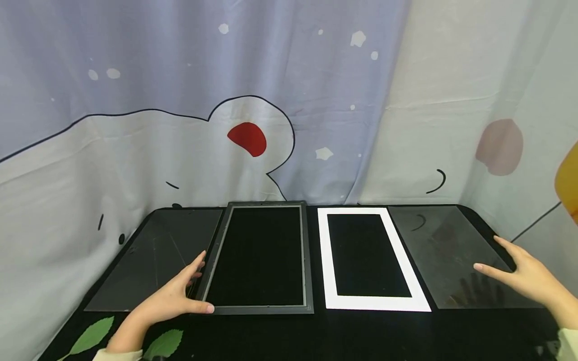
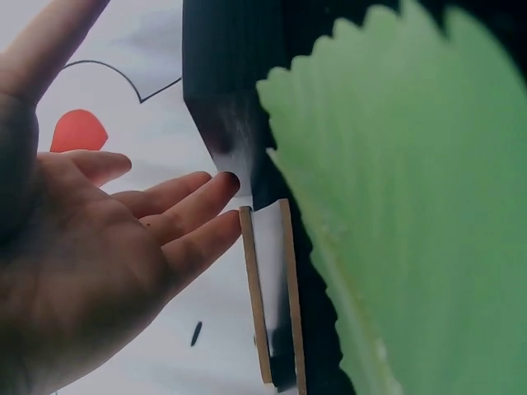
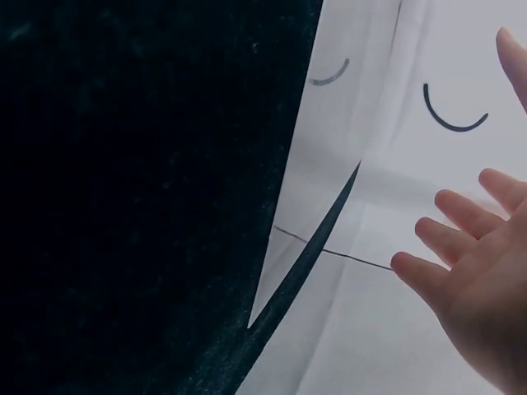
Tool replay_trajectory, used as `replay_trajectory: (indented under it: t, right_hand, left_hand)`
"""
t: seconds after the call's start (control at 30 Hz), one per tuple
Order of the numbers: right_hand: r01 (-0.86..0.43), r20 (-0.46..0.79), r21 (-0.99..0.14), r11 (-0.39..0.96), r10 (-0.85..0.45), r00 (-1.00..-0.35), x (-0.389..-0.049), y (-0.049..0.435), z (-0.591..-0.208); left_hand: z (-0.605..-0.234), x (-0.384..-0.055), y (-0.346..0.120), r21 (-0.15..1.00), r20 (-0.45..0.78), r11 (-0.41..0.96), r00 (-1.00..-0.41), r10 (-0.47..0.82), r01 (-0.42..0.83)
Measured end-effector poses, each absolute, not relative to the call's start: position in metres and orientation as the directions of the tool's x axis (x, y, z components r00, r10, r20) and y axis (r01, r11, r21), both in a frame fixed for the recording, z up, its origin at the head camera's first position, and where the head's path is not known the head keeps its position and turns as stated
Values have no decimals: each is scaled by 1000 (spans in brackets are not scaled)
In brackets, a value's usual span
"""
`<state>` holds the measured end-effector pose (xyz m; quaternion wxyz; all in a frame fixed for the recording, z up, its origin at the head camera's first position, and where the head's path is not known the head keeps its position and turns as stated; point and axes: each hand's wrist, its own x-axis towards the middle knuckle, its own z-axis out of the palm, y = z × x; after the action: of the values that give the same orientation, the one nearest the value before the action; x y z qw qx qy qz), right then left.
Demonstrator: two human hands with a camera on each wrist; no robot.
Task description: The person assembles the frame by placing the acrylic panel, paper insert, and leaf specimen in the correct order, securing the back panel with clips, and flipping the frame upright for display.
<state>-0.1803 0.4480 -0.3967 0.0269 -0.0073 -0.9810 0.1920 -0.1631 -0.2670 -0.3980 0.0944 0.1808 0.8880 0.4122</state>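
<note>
Green leaf cut-outs (image 1: 92, 335) lie at the table's near left edge, about 7 o'clock in the head view, just beside the person's left wrist. On the black table (image 1: 289, 336) four flat pieces sit in a row: a clear sheet (image 1: 153, 260) at 9 o'clock, a dark picture frame (image 1: 259, 258) beside it, a white mat board (image 1: 368, 258) past centre, and a second clear sheet (image 1: 451, 255) at 3 o'clock.

At the frame's near left corner rests the left hand (image 1: 173, 298), fingers straight and relaxed, thumb lying along the frame's front rail and fingertips touching its left edge. The left wrist view shows the fingertips (image 2: 218, 185) meeting the frame's thin edge.

Over the right sheet's outer edge, the right hand (image 1: 526, 276) is spread flat, fingers apart; whether it touches the sheet cannot be told. A cartoon-printed curtain (image 1: 226, 100) hangs behind at 12 o'clock.
</note>
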Motion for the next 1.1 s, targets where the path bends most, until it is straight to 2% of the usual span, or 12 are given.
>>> replay_trajectory:
  t: [0.43, 0.83, 1.1]
  right_hand:
    - [2, -22, -364, 931, -6, -1000, -185, 459, -401]
    - [71, -111, -379, 923, 31, -993, -190, 475, -417]
    - [83, -117, -354, 932, 44, -992, -190, 481, -421]
  left_hand:
    - [-401, -164, -266, 744, -53, 629, -918, 392, 226]
    - [-403, -164, -270, 716, -124, 673, -916, 381, 183]
    - [-404, -164, -272, 709, -141, 684, -916, 376, 172]
